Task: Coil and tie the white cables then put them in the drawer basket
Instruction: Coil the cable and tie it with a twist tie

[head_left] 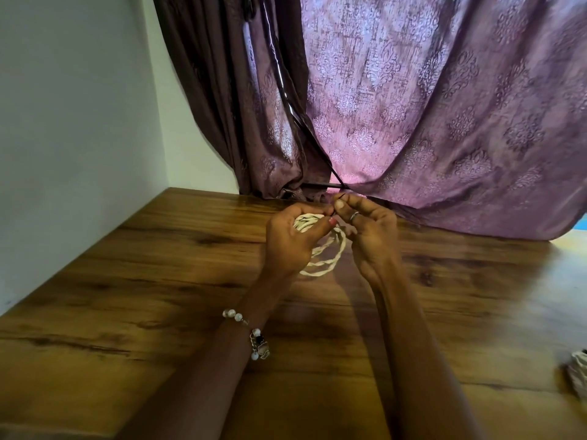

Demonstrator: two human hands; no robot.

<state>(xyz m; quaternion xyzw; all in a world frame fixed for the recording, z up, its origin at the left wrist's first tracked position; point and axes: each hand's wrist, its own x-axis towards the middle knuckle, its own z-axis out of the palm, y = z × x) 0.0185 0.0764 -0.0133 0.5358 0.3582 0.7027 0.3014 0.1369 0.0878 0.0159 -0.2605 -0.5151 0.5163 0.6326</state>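
A coiled white cable (330,252) is held above the wooden table (158,281), its loops hanging down between my hands. My left hand (289,239) grips the top of the coil, thumb pressed across the strands. My right hand (368,227), with a ring on one finger, pinches a thin dark tie (337,198) at the top of the coil, just past the left fingertips. Much of the coil's upper part is hidden inside my left palm.
A purple patterned curtain (428,106) hangs onto the table's far edge, with a dark cord (286,100) running down it. A white wall (70,122) borders the left. A whitish woven object (578,373) lies at the right edge.
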